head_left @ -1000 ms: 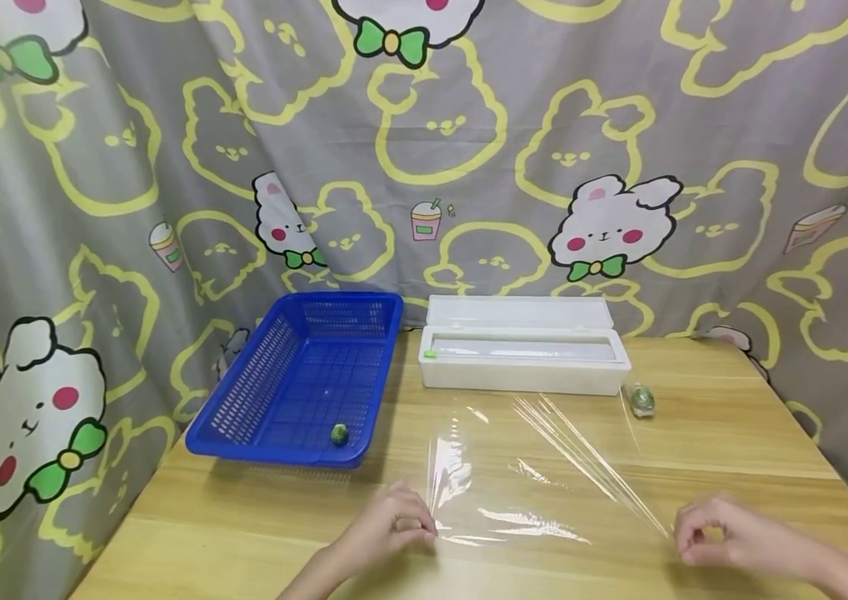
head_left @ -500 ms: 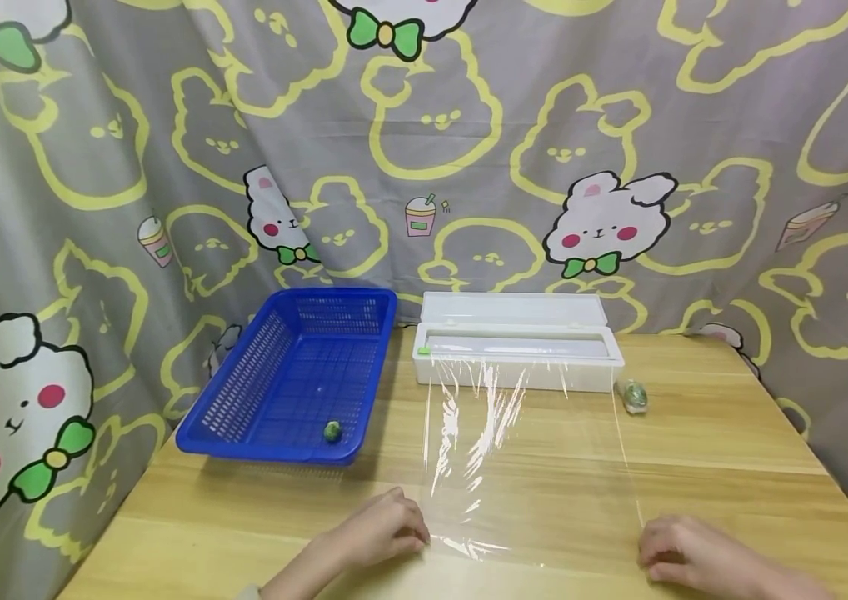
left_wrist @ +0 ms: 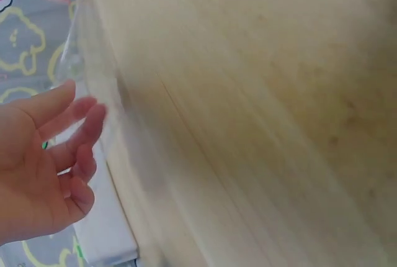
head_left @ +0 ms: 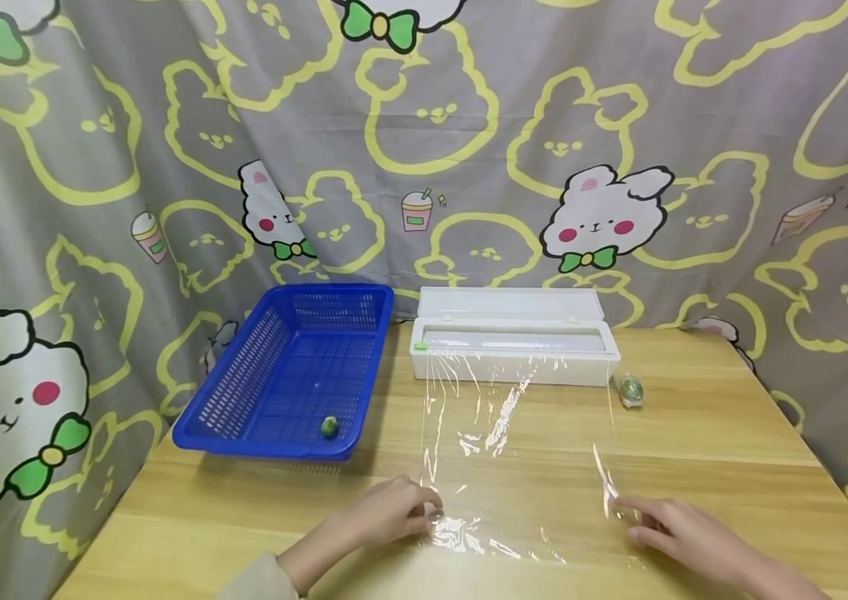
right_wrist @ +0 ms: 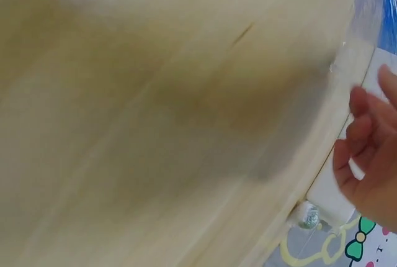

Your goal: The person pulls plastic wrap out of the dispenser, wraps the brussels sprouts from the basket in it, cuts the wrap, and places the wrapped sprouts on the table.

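Observation:
A sheet of clear plastic wrap (head_left: 514,467) spreads over the wooden table, its far end running up to the white wrap dispenser box (head_left: 514,368). My left hand (head_left: 386,517) is at the sheet's near left corner, thumb and fingertips apart with a gap between them. In the left wrist view the fingers of that hand (left_wrist: 46,161) are loosely bent beside the film. By the near right corner, my right hand (head_left: 690,537) has its index finger extended and its thumb apart. The right wrist view shows its fingers (right_wrist: 358,127) relaxed, with no film visibly pinched.
At the left stands a blue plastic basket (head_left: 195,437) holding a small round green vegetable (head_left: 330,427). A similar green one wrapped in film (head_left: 630,390) sits right of the box. The box lid (head_left: 510,303) is raised, with a patterned curtain (head_left: 461,158) behind.
The wrap, earlier bunched in diagonal folds towards the right hand, now lies more evenly across the table. My right hand has moved left, and both hands' fingers have spread from the film's corners.

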Demonstrator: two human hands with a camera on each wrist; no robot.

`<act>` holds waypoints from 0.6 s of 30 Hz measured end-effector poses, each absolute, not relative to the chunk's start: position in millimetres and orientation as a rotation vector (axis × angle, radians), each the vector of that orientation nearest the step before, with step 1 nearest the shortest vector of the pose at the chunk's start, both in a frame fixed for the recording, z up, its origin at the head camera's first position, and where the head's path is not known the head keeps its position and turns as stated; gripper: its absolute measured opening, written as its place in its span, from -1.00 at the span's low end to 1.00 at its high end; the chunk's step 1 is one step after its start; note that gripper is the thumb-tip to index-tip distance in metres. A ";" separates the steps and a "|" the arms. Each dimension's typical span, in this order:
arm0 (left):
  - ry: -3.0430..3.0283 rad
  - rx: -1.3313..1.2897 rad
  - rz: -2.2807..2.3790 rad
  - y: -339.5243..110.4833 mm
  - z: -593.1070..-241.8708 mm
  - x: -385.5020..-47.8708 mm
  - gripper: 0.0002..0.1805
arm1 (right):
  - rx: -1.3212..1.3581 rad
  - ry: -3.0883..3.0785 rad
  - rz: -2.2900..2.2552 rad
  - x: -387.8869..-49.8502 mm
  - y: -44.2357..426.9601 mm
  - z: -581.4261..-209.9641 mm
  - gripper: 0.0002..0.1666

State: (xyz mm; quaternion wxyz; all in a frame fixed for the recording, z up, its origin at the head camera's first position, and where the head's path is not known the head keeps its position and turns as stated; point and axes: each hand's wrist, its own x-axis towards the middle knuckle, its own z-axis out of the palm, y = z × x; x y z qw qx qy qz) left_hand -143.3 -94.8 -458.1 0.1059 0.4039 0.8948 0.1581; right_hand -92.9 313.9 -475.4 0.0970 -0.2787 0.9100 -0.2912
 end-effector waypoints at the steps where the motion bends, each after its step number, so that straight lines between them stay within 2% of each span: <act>1: 2.648 1.163 0.460 -94.3 -458.9 -144.5 -0.67 | -0.798 2.719 -0.857 -93.0 313.1 -475.5 -0.45; 8: 2.745 0.975 0.321 -96.3 -464.3 -149.3 -0.20 | -0.703 2.728 -0.721 -87.8 317.8 -480.1 -0.09; 18: 2.774 0.896 0.112 -96.3 -460.1 -157.8 -0.04 | -0.576 2.730 -0.734 -92.5 315.5 -483.5 0.11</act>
